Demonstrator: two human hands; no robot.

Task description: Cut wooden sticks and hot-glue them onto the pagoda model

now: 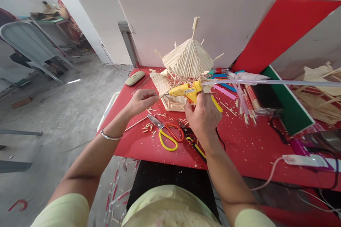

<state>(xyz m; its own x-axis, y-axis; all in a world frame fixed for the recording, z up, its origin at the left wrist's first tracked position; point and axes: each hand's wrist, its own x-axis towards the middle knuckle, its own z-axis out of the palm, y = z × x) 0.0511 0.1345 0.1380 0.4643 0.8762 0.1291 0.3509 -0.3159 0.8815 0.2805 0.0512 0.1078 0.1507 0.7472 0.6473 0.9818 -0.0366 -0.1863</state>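
Observation:
My right hand (204,113) is wrapped around the handle of a yellow hot glue gun (182,90), with a long clear glue stick (261,82) running out of its back to the right. The nozzle points left, close to the fingertips of my left hand (142,101). Those fingers are closed in a pinch; whatever they hold is too small to make out. Just behind the gun stands a model pavilion (190,58) built of thin wooden sticks, with a pointed roof. The gun hides part of its lower tier and base (173,104).
Scissors (167,136) with red and yellow handles lie in front, beside black-and-yellow pliers (195,147). Cut stick bits (147,126) litter the red table (239,152). Right are a stick bundle (246,108), a green board (290,103) and a power strip (305,160). White boards (207,17) stand behind.

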